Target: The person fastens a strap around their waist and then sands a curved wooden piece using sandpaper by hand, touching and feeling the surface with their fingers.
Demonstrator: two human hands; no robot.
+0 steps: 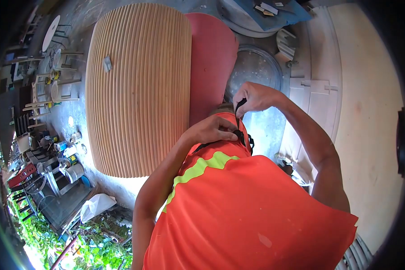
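Note:
An orange garment [247,198] with a yellow-green band covers my body. At its front, near the waist, is a black strap [237,121] with a dark piece, perhaps a buckle, that I cannot make out fully. My right hand [258,96] is closed in a pinch on the strap's free end and holds it up from the waist. My left hand [213,129] lies lower, fingers bent against the dark piece at the strap's base. A slatted, curved wooden panel [139,90] stands just left of my hands, beside a red board [211,58].
A small grey object [107,64] rests on the slatted panel. Coiled cable or hoops [274,60] lie on the floor ahead. Pale wooden boards [364,112] line the right side. Chairs, buckets [73,172] and a white bag [96,207] crowd the left.

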